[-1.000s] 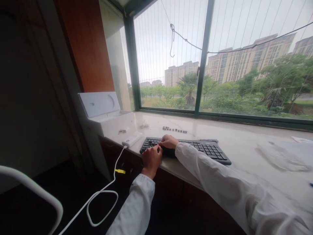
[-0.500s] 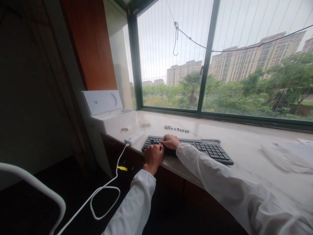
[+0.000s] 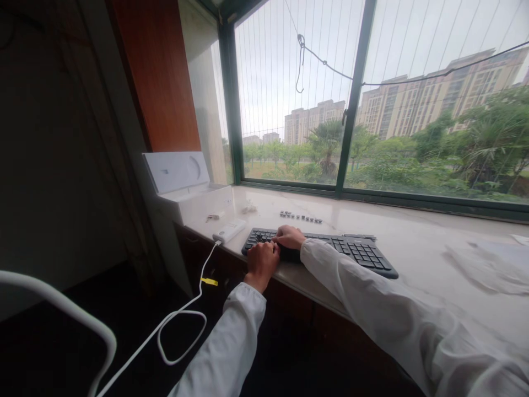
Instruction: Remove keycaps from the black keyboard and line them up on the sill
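A black keyboard point(image 3: 363, 256) lies on the white marble-look sill, with some keycaps gone from its left part. My left hand point(image 3: 263, 263) rests at its front edge, fingers curled in over the keys. From the right, my right hand point(image 3: 289, 237) reaches across the keyboard, its fingers bent and pinched together beside the left fingertips. Whatever the fingertips hold is hidden or too small to make out. Behind the keyboard, several loose keycaps point(image 3: 303, 218) lie in a row on the sill.
An open white box point(image 3: 202, 201) stands at the left end. In front of it are a white power bank point(image 3: 229, 230) with a white cable point(image 3: 182, 311) hanging down. Clear plastic and paper point(image 3: 487, 267) lie at right. The window point(image 3: 289, 138) closes off the back.
The whole view has shifted slightly, so things appear a little further right. Both hands stay at the same part of the keyboard, with only slight finger movement.
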Tool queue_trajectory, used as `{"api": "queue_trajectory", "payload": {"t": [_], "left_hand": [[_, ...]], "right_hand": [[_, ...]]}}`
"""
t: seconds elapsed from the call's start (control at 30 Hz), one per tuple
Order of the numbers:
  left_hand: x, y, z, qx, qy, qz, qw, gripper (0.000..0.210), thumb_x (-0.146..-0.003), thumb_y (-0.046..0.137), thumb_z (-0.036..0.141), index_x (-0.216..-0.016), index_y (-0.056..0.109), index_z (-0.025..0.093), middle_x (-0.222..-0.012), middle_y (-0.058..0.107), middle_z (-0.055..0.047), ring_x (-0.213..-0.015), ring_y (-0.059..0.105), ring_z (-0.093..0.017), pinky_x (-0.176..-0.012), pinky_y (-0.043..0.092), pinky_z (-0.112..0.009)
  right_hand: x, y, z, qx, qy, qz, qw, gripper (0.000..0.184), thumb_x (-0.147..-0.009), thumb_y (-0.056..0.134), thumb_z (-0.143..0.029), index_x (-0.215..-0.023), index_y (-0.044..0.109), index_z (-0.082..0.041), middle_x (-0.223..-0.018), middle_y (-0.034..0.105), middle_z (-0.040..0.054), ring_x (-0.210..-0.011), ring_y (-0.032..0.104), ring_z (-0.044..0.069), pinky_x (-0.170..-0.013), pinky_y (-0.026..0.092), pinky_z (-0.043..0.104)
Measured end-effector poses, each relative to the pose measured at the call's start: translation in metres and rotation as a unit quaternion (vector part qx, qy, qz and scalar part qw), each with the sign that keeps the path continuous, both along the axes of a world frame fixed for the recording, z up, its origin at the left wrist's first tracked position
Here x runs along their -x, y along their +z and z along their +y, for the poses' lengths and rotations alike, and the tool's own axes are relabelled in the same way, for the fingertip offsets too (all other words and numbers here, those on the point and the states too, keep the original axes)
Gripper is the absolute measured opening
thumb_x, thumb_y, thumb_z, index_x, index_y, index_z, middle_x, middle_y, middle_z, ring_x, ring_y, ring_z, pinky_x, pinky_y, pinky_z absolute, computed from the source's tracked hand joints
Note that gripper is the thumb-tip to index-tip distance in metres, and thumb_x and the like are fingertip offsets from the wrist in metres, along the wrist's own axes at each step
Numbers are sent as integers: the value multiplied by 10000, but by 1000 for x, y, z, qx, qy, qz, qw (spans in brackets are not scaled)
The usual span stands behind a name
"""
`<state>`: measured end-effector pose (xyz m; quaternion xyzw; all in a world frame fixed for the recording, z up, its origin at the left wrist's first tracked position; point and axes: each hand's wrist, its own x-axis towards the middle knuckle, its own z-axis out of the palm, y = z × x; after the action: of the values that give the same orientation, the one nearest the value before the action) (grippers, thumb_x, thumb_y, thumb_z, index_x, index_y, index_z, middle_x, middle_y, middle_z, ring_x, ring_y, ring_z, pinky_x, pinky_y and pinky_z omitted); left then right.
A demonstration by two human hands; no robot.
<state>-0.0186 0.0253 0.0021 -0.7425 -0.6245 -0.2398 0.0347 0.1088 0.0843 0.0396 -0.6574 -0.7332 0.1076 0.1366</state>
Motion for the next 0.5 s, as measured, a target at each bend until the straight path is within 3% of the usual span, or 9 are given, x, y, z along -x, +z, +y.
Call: {"api": "queue_trajectory", "payload": {"t": [0.5], "left_hand": [[-3, 3, -14, -1, 27, -32, 999, 396, -960, 371, 402, -949, 731, 239, -890, 729, -87, -828, 681, -219, -713, 438, -295]], "right_hand": [[-4, 9, -2, 35, 19, 3, 999, 273, -839, 594, -415, -861, 760, -199, -809, 708, 30, -792, 610, 165, -699, 384, 260]]}}
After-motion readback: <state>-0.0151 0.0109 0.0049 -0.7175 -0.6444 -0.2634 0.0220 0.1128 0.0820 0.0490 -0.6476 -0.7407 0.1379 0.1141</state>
